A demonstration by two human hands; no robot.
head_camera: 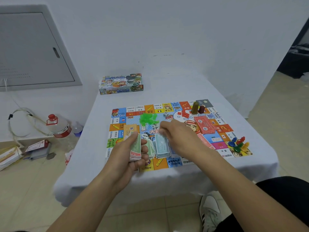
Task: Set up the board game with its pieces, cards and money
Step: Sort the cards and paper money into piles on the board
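Presently, left hand [133, 153]: fingers wrap the money stack [135, 149], a supply for dealing.
Right hand [178, 136]: fingers pinch a blue note [160, 143] above the board [173, 164], sorting by colour.

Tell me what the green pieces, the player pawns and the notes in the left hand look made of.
Green pieces: likely translucent plastic; they glow bright and glassy.
Player pawns: probably glossy moulded plastic, with solid colours and highlights.
Notes gripped by the left hand: apparently thin matte printed paper, a stack showing layered edges.
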